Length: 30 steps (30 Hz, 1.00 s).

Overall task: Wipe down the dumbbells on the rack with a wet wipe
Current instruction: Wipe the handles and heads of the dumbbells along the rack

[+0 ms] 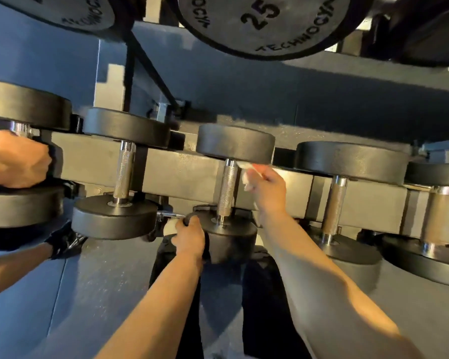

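Dumbbells on a grey rack (182, 167)

Five black dumbbells (125, 172) lie side by side across its rails; an upper tier holds one marked 25 (259, 22).

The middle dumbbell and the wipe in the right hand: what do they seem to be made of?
Dumbbell handle: bright metal, likely steel, with a knurled cross-hatch. Dumbbell heads: matte black, rubber or coated iron; cannot tell. Wet wipe: thin white crumpled sheet, pinched in the right hand.
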Tool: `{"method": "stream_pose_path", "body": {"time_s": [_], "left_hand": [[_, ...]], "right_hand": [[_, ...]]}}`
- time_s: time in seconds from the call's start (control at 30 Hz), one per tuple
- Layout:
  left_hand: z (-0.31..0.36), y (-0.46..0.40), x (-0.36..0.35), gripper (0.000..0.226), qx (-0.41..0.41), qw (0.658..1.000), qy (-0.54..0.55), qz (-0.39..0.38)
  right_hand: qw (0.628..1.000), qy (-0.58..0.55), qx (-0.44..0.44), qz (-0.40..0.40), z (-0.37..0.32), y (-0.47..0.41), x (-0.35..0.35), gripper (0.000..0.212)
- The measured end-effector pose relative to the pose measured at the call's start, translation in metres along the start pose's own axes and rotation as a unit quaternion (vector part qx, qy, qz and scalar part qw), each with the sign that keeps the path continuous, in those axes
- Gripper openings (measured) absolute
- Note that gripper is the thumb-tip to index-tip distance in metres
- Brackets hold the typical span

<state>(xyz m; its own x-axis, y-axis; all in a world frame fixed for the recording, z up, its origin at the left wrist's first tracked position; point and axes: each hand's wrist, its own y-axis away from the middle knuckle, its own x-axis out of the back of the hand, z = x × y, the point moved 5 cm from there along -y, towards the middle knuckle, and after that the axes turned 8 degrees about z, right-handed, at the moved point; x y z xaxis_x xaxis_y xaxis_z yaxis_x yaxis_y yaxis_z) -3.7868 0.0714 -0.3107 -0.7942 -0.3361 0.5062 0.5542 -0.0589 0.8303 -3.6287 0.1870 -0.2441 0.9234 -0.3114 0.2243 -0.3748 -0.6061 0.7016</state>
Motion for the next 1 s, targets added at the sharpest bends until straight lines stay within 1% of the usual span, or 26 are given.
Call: {"method": "stream_pose_path", "body": {"time_s": [0.07,0.1,0.13,0.2,0.23,0.3,0.33,0.4,0.43,0.47,0.5,0.53,0.57,0.6,0.63,0.67,0.7,0.73,0.77,0.8,0.87,0.93,1.0], "left_hand": [[0.008,0.031,0.004,0.055,-0.042,0.996,0.027,0.067],[0.003,0.046,0.003,0.055,-0.036,0.994,0.038,0.095],[-0.003,0.059,0.0,0.06,-0.022,0.993,0.052,0.102],[-0.004,0.07,-0.005,0.069,-0.033,0.993,0.037,0.106],[-0.004,0.072,-0.005,0.069,-0.031,0.993,0.033,0.105],[-0.003,0.07,-0.003,0.068,-0.026,0.994,0.023,0.104],[-0.004,0.069,-0.002,0.067,-0.026,0.993,0.024,0.114],[-0.003,0.072,-0.005,0.065,-0.014,0.989,0.053,0.134],[-0.004,0.074,-0.007,0.063,-0.013,0.986,0.066,0.154],[-0.004,0.077,-0.009,0.062,-0.012,0.981,0.081,0.175],[-0.003,0.08,-0.01,0.06,-0.011,0.977,0.095,0.193],[-0.001,0.082,-0.011,0.059,-0.009,0.973,0.105,0.206],[-0.001,0.081,-0.012,0.058,-0.006,0.97,0.111,0.217],[-0.002,0.079,-0.013,0.058,-0.005,0.967,0.115,0.227],[-0.002,0.079,-0.013,0.058,-0.005,0.965,0.114,0.236],[-0.002,0.078,-0.015,0.058,-0.006,0.964,0.11,0.244],[-0.002,0.078,-0.015,0.058,-0.006,0.963,0.105,0.25],[-0.002,0.077,-0.016,0.058,-0.004,0.961,0.101,0.256],[-0.003,0.076,-0.016,0.058,0.001,0.961,0.098,0.26],[-0.004,0.076,-0.016,0.058,0.004,0.96,0.096,0.263],[-0.004,0.076,-0.017,0.058,0.003,0.961,0.09,0.263],[-0.005,0.075,-0.018,0.059,0.003,0.96,0.087,0.265],[-0.006,0.077,-0.017,0.059,0.004,0.96,0.082,0.267]], "right_hand": [[0.994,-0.055,-0.09,-0.037,0.009,0.006,-0.021,0.034],[0.99,-0.065,-0.119,-0.046,0.016,0.006,-0.026,0.036],[0.99,-0.044,-0.125,-0.049,0.021,0.006,-0.027,0.037],[0.994,0.072,-0.063,-0.053,0.023,-0.001,-0.023,0.034],[0.988,0.144,-0.022,-0.053,0.025,-0.006,-0.019,0.032],[0.958,0.27,0.025,-0.097,0.034,-0.007,-0.01,0.028],[0.929,0.342,0.043,-0.135,0.041,-0.004,-0.008,0.028],[0.858,0.47,0.066,-0.194,0.054,0.003,-0.007,0.03],[0.842,0.495,0.076,-0.202,0.056,0.003,-0.009,0.031],[0.843,0.491,0.076,-0.206,0.053,0.002,-0.009,0.03],[0.883,0.426,0.036,-0.191,0.05,-0.003,-0.009,0.028],[0.933,0.322,-0.023,-0.162,0.045,-0.009,-0.006,0.023],[0.969,0.191,-0.086,-0.128,0.038,-0.016,-0.003,0.02],[0.982,0.052,-0.149,-0.099,0.032,-0.02,-0.003,0.02],[0.975,-0.066,-0.195,-0.079,0.027,-0.025,-0.007,0.021],[0.961,-0.149,-0.225,-0.059,0.021,-0.028,-0.012,0.021],[0.951,-0.19,-0.239,-0.05,0.017,-0.028,-0.019,0.016],[0.955,-0.174,-0.236,-0.052,0.012,-0.024,-0.024,0.009],[0.969,-0.117,-0.21,-0.053,0.011,-0.022,-0.028,0.007],[0.981,-0.053,-0.176,-0.058,0.011,-0.02,-0.029,0.01],[0.99,0.045,-0.11,-0.07,0.016,-0.022,-0.026,0.014],[0.986,0.117,-0.078,-0.084,0.027,-0.026,-0.021,0.017],[0.97,0.199,-0.063,-0.123,0.04,-0.023,-0.017,0.021]]}}
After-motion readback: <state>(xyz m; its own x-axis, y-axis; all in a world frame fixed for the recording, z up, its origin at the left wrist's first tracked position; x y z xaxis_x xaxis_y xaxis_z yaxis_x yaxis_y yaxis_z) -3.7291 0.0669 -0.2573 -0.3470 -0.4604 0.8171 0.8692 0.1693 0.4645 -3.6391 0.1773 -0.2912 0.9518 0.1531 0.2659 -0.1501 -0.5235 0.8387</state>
